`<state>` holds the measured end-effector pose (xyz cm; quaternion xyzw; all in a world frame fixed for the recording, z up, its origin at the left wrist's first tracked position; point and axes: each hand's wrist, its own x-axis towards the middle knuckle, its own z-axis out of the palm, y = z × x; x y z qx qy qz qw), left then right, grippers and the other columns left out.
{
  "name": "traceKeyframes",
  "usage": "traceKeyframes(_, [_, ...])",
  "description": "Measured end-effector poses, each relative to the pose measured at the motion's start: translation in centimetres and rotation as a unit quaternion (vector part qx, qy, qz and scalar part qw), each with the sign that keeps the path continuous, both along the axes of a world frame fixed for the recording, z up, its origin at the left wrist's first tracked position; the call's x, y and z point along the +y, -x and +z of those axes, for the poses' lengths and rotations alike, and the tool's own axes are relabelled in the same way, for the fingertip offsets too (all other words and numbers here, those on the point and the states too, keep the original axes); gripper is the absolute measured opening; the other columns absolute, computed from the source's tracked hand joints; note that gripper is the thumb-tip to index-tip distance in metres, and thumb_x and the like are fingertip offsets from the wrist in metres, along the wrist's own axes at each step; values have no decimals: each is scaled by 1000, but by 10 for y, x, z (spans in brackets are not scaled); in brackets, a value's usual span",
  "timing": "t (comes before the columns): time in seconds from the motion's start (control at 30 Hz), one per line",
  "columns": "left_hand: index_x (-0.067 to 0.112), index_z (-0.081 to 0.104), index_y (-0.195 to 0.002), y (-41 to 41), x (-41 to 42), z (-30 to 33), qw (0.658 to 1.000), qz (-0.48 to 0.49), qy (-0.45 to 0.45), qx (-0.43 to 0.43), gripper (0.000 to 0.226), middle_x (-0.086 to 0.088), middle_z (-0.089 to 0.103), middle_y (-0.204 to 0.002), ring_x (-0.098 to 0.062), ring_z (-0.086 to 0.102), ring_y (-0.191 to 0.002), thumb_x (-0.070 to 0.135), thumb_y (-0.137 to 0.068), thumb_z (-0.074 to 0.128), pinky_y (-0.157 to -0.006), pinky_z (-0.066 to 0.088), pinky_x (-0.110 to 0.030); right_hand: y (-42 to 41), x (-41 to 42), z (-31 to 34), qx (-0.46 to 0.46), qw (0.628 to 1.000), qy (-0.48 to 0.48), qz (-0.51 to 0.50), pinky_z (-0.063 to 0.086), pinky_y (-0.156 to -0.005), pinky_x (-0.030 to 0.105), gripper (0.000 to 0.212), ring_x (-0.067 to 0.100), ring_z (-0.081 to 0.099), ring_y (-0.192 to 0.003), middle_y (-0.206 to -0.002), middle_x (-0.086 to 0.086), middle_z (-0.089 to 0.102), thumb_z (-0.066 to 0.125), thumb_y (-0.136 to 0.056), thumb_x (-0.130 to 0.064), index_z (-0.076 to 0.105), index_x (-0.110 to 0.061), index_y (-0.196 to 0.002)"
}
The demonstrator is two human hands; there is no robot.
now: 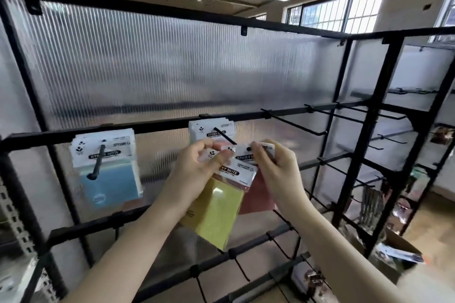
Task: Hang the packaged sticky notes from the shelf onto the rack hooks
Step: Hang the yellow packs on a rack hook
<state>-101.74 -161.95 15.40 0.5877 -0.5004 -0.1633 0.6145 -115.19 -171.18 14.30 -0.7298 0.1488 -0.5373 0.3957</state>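
My left hand (194, 172) grips a yellow sticky-note pack (216, 214) by its white header card. My right hand (273, 170) pinches the header of a red sticky-note pack (261, 194) just below the tip of a black rack hook (225, 136). Several more packs (211, 130) hang on that same hook behind my fingers. A stack of blue sticky-note packs (110, 179) hangs on another hook (98, 162) to the left.
The black metal rack (152, 128) has a ribbed translucent back panel. Bare hooks (295, 125) stick out along the bar to the right and on lower bars. A cardboard box (398, 251) with goods sits on the floor at right.
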Motion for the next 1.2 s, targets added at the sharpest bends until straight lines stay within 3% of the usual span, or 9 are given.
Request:
traceKeyframes(0.13, [39,61,-77,-1,-7,-4,999,28,-10,-12,30,13,73,-95,-7,69,-88,64,-65,70,-76,53,-29,-4,-14,-3,5,996,-28,81,43,-52,13,23,1,60,-59,-64,-11,65,53,-96,-15,61,-12,-75])
traceKeyframes(0.27, [27,57,-80,-2,-8,-5,994,104,-2,-36,26,33,67,-79,19,58,-76,51,-73,63,-59,36,1,-12,-31,-2,57,987,-72,133,44,-54,18,21,4,62,-62,-65,-7,68,56,-95,-21,63,-17,-76])
traceKeyframes(0.4, [23,58,-85,-5,-12,-5,978,182,-15,-104,21,15,64,-76,6,55,-60,44,-84,62,-56,36,3,-24,-52,4,100,987,-58,112,47,-63,33,19,13,60,-68,-67,7,63,63,-90,-18,58,-11,-74])
traceKeyframes(0.5, [22,58,-86,-8,-17,-4,963,227,-24,-140,16,21,60,-86,16,52,-61,38,-88,61,-60,37,-1,-34,-66,6,142,987,-7,72,39,-52,14,29,-3,52,-57,-64,-7,58,64,-90,-14,48,-22,-67])
traceKeyframes(0.6, [18,60,-93,-10,-19,-3,957,256,-3,-138,12,18,60,-94,28,46,-80,29,-88,62,-72,30,7,-44,-75,5,181,982,18,45,47,-59,31,14,19,59,-69,-76,5,65,62,-90,-17,56,-9,-81])
traceKeyframes(0.7, [17,59,-100,-11,-16,-4,950,278,0,-141,14,14,59,-100,23,46,-90,25,-89,62,-76,27,8,-53,-79,5,181,982,40,33,41,-56,30,14,22,54,-65,-75,7,62,61,-90,-15,54,-5,-84])
traceKeyframes(0.87, [18,58,-98,-6,-10,-8,946,284,20,-153,11,14,59,-96,20,49,-91,22,-89,62,-78,29,6,-63,-82,2,166,984,67,-5,32,-52,27,20,17,43,-61,-68,5,51,61,-89,-14,49,0,-81])
traceKeyframes(1.07, [19,59,-93,11,-7,-16,947,282,49,-143,10,11,60,-90,7,54,-90,27,-88,61,-75,34,0,-67,-85,-1,149,985,74,-36,32,-64,28,25,21,47,-83,-94,6,51,64,-86,-16,40,-12,-93])
traceKeyframes(1.2, [13,58,-92,35,-7,-26,956,251,71,-136,9,10,60,-85,6,57,-84,21,-90,60,-71,39,-2,-43,-82,-6,139,988,65,-32,36,-64,24,23,17,49,-79,-89,1,52,59,-92,-28,46,-11,-101])
